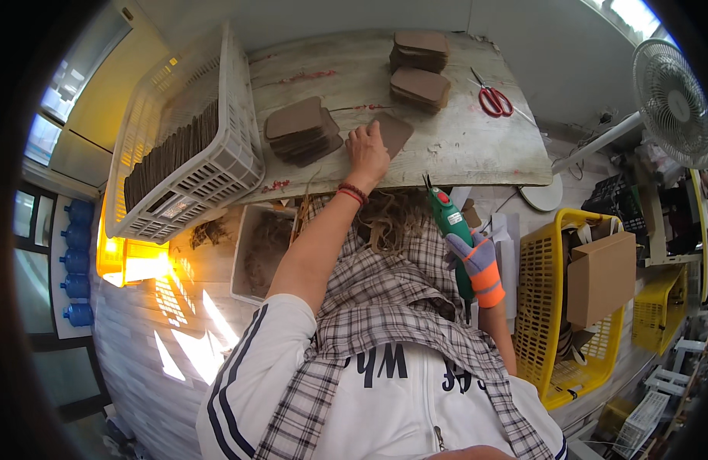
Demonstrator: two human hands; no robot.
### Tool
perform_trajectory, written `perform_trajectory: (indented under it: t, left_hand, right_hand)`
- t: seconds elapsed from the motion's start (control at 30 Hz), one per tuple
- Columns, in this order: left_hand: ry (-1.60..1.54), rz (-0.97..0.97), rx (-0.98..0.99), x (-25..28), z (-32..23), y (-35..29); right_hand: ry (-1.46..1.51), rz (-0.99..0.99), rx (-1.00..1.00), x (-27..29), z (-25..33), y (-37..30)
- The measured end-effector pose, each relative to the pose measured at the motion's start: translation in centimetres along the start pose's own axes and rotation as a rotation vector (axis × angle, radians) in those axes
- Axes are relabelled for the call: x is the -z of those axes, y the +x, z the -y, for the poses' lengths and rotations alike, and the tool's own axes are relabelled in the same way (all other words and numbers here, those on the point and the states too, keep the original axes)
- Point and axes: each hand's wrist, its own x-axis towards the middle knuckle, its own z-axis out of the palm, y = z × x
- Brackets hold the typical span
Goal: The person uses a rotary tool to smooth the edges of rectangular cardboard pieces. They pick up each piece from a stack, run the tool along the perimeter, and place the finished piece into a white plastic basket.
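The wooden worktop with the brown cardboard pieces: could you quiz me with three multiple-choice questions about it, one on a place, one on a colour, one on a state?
1. Where do the scissors lie?
A. in the white basket
B. on the worktop's right part
C. on the floor

2. What colour is the tool in the right hand?
A. green
B. blue
C. black

3. What is the left hand doing?
A. hanging free
B. gripping the scissors
C. resting on a single cardboard piece

Answers: 1 B, their red handles lie on the worktop near its right edge; 2 A, its body is green with a red button; 3 C, the hand lies on the loose piece.
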Motion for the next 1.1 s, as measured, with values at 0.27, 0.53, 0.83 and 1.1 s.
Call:
perform_trajectory:
  t: [0.27, 0.53, 0.83, 1.1]
  left_hand:
    - [-1.061, -0.092, 0.377, -0.7, -0.7, -2.1]
    - [-2.003, -0.144, 0.706, 1.4, -3.9, -2.9]
    - [-2.345, -0.179, 0.729, 1.4, -6.3, -3.1]
    - [-2.331, -0.064, 0.761, 0.9, -7.9, -4.4]
  right_hand:
    - [-0.014, -0.009, 0.031, -1.1, 0.6, 1.0]
    - [0.023, -0.126, 0.055, -2.3, 1.4, 1.0]
    - [0.009, -0.130, 0.116, -3.5, 2.6, 0.5]
    - [0.071, -0.159, 0.153, -3.4, 3.0, 0.7]
